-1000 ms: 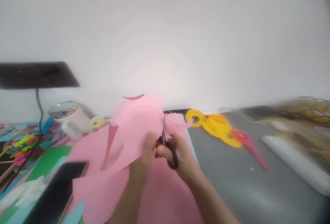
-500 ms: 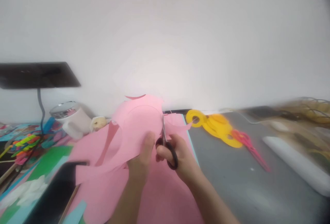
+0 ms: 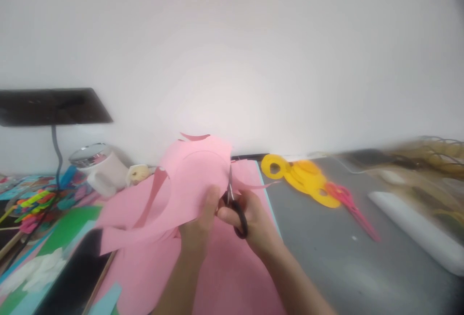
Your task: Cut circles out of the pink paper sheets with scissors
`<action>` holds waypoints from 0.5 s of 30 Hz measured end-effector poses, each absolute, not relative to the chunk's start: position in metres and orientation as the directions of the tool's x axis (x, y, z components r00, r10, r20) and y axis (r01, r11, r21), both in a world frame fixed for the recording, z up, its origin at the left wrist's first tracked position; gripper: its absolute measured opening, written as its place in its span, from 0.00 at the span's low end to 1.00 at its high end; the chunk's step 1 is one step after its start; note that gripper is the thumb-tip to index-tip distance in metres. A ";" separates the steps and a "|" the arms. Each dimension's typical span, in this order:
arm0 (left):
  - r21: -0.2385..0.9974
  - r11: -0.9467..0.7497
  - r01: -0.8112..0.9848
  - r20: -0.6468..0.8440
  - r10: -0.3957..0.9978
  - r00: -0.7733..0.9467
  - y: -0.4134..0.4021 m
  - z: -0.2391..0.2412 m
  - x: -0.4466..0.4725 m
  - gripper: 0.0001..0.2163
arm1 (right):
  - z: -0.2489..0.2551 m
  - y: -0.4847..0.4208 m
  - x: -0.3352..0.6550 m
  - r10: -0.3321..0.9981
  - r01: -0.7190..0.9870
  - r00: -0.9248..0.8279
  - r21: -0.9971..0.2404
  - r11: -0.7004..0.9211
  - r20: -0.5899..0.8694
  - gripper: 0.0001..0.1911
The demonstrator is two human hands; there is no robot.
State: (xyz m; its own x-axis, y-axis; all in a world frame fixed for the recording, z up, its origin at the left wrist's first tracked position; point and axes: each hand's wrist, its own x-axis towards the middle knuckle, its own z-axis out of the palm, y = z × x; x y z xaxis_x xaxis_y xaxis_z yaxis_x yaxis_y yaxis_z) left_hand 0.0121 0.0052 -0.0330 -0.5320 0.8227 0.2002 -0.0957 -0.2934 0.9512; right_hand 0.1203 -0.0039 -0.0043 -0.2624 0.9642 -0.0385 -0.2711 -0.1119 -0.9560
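My left hand is closed on a pink sheet of paper, thumb on top and fingers hidden beneath. A curved line is drawn on this sheet, and rounded pieces have been cut out of its left side. In my right hand are black-handled scissors, the thumb and fingers around the loops. Their blades point up and away from me at the sheet's right edge, close to my left thumb. A thin pink strip curls off to the right of the blades. More pink paper lies underneath.
Yellow paper cut-outs and pink scissors lie on the grey tabletop at right, near a long white object. At left are a white mug, a dark flat device, crumpled white tissue and colourful small items.
The scissor loops have come closer together. The pink sheet has shifted slightly, and the strip right of the blades now hangs lower and narrower.
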 end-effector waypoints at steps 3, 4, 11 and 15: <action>0.953 -0.276 -0.126 0.178 0.845 -0.505 0.005 -0.033 0.012 0.12 | -0.004 -0.004 0.121 0.959 -0.247 -0.280 -0.963 -0.113 -0.041 0.19; 0.952 -0.276 -0.134 0.178 0.853 -0.491 0.005 -0.033 0.012 0.12 | -0.003 -0.004 0.121 0.959 -0.243 -0.281 -0.963 -0.113 -0.042 0.18; 0.959 -0.266 -0.098 0.194 0.867 -0.459 0.003 -0.032 0.012 0.14 | 0.000 -0.006 0.120 0.962 -0.246 -0.270 -0.964 -0.100 -0.031 0.17; 0.965 -0.247 -0.084 0.174 0.850 -0.497 0.003 -0.031 0.012 0.13 | -0.003 -0.006 0.120 0.963 -0.225 -0.267 -0.969 -0.105 -0.042 0.17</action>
State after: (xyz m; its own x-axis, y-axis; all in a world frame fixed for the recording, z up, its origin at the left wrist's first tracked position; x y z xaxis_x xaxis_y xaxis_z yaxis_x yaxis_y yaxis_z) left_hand 0.0117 0.0030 -0.0309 -0.4973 0.8499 0.1743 -0.0838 -0.2471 0.9654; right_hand 0.1205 -0.0056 -0.0033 -0.2669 0.9628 -0.0423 -0.2247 -0.1049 -0.9688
